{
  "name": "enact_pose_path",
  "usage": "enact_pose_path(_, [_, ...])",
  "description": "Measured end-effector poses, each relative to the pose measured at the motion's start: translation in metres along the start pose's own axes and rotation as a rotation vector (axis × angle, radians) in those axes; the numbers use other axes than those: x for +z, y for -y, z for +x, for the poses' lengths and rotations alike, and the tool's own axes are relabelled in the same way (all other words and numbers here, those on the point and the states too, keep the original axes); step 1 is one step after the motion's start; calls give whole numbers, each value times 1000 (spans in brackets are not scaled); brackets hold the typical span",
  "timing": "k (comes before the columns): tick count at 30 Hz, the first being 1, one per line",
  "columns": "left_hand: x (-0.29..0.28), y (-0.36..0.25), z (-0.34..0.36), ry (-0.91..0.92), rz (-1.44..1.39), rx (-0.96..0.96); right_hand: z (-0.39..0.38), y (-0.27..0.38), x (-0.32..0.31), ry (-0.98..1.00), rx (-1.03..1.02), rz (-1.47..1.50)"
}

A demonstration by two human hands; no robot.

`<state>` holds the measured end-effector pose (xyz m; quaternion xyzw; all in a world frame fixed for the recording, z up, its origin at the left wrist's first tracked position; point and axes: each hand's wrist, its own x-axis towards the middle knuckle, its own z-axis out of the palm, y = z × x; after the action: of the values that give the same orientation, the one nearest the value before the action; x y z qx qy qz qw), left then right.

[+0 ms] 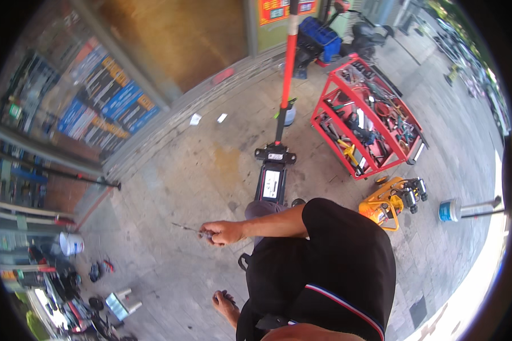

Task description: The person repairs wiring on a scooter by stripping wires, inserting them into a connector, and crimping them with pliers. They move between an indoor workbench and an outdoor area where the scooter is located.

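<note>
My right hand [223,233] is closed around a slim metal tool [185,227], whose thin end points left; its exact kind is too small to tell. My left hand [226,304] is lower in the view, fingers curled around something small and dark that I cannot make out. Both hands are held over the paved ground. Beyond my right arm stands a trolley jack [272,183], black with a white label, partly hidden by my leg. Its long red and black handle [289,65] rises toward the top of the view.
A red tool cart [337,86] full of hand tools stands to the right, with a yellow air compressor [381,206] below it and a white-blue bucket [449,210] farther right. Another white bucket [71,244] and a small stool [119,304] are at left. Glass shopfront doors run along the upper left.
</note>
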<state>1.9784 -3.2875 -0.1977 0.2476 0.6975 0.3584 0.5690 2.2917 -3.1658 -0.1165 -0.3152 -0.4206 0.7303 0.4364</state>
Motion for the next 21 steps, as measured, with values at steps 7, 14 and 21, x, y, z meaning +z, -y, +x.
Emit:
enact_pose_path(7, [-94, 38, 14, -379, -306, -47, 122, -43, 82, 150, 121, -379])
enact_pose_path(14, [-166, 55, 80, -533, -343, -246, 280, -126, 155, 352, 208, -798])
enact_pose_path(21, [-294, 45, 150, -529, -149, -483, 482, -168, 308, 583, 112, -993])
